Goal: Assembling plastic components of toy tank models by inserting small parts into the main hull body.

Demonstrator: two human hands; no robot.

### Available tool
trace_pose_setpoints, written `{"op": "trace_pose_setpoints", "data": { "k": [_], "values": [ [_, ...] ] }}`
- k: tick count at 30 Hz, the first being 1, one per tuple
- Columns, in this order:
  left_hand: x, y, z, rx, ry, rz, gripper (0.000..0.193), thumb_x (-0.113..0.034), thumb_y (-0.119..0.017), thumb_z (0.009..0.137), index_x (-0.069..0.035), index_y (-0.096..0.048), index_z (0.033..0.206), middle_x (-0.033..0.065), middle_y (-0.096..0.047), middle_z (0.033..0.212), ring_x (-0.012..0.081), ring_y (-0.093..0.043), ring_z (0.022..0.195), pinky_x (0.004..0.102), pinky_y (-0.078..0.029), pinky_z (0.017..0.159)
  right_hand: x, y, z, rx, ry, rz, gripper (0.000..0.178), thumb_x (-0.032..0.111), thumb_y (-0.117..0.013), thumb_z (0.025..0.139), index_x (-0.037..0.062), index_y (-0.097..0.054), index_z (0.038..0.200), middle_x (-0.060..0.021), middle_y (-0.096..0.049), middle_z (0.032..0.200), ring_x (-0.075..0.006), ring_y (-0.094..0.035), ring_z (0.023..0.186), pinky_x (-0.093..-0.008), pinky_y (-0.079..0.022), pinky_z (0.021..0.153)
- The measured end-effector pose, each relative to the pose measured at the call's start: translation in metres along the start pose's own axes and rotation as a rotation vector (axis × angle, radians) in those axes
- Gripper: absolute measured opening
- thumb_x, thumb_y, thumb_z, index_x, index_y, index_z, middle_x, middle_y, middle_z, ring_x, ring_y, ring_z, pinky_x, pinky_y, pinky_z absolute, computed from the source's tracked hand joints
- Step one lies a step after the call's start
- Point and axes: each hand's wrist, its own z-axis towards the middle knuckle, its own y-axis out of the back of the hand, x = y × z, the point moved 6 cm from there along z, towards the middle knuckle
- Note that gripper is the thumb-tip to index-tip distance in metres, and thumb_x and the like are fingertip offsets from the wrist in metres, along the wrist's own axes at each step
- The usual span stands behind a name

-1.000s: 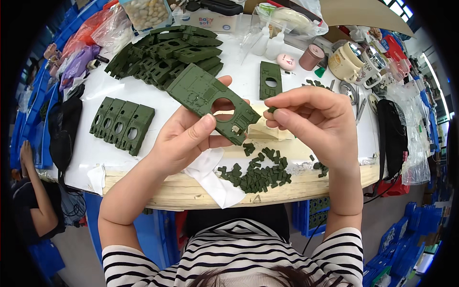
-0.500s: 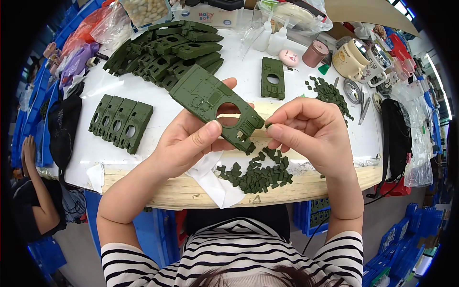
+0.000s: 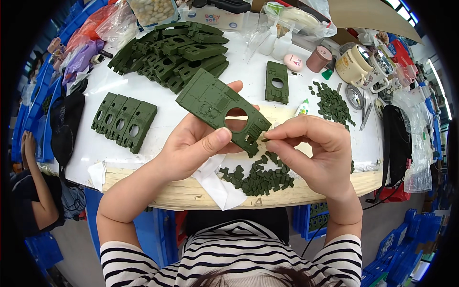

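Note:
A dark green model tank hull (image 3: 203,93) with a round hole is tilted above the table. My left hand (image 3: 198,143) grips it by its long edges, thumb on the top face. A tiny green plastic piece (image 3: 264,138) is pinched between thumb and forefinger of my right hand (image 3: 313,148). Those fingertips are at the hull's lower right end; whether the piece touches the hull I cannot tell. Below lies a heap of small flat green parts (image 3: 258,181) by the table's front edge.
Stacked green hulls (image 3: 177,55) stand behind, a row of hulls (image 3: 123,122) at left, a single hull (image 3: 277,91) ahead. Another heap of small parts (image 3: 333,103), tweezers (image 3: 366,115), a mug (image 3: 351,62) and a white-green tube (image 3: 302,107) are at right. White tissue (image 3: 217,184) hangs over the front edge.
My right hand has lowered a little and brought the tiny piece to the hull's end. The white-green tube behind that hand now shows. My left hand keeps its grip on the hull.

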Motion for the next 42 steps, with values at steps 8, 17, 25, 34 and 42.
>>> {"op": "trace_pose_setpoints", "data": {
  "k": [8,17,25,34,42],
  "values": [
    [-0.004,0.000,0.000,-0.008,-0.045,0.027,0.079,-0.034,-0.057,0.094,-0.009,-0.010,0.152,0.0202,-0.039,0.144,0.0291,-0.045,0.131,0.0466,-0.050,0.098,-0.003,0.001,0.001,0.021,-0.030,-0.016,0.006,-0.002,-0.072,0.079,0.0007,-0.069,0.084,-0.0061,-0.068,0.082,-0.0102,-0.063,0.070,-0.0219,-0.050,0.061],
    [-0.005,-0.002,-0.001,-0.007,-0.042,0.003,0.076,-0.028,-0.056,0.095,-0.007,-0.011,0.152,0.0185,-0.041,0.143,0.0290,-0.047,0.130,0.0469,-0.051,0.098,-0.001,-0.003,0.003,-0.012,0.112,-0.211,0.009,0.005,-0.073,0.071,0.0072,-0.069,0.079,-0.0079,-0.062,0.109,-0.0230,-0.053,0.099,-0.0332,-0.041,0.086],
    [-0.004,-0.003,-0.002,0.058,-0.067,-0.084,0.068,-0.017,-0.052,0.098,-0.006,-0.011,0.151,0.0174,-0.040,0.143,0.0296,-0.046,0.129,0.0465,-0.045,0.102,-0.007,-0.007,0.002,-0.009,0.073,-0.169,0.008,0.007,-0.073,0.071,0.0080,-0.068,0.077,-0.0070,-0.062,0.110,-0.0239,-0.051,0.101,-0.0344,-0.040,0.089],
    [-0.004,-0.003,-0.003,0.068,-0.068,-0.063,0.070,-0.018,-0.053,0.098,-0.006,-0.011,0.151,0.0167,-0.040,0.143,0.0287,-0.047,0.128,0.0444,-0.047,0.100,-0.010,-0.010,0.002,0.012,0.088,-0.192,0.008,0.006,-0.073,0.071,0.0078,-0.066,0.075,-0.0067,-0.060,0.110,-0.0243,-0.049,0.101,-0.0349,-0.040,0.088],
    [-0.003,-0.003,-0.003,0.063,-0.070,-0.070,0.068,-0.014,-0.053,0.097,-0.006,-0.012,0.151,0.0146,-0.042,0.139,0.0279,-0.046,0.129,0.0450,-0.046,0.102,-0.007,-0.010,0.001,0.043,0.064,-0.272,0.008,0.004,-0.074,0.073,0.0054,-0.067,0.078,-0.0091,-0.057,0.108,-0.0211,-0.052,0.107,-0.0345,-0.040,0.095]
  ]
}}
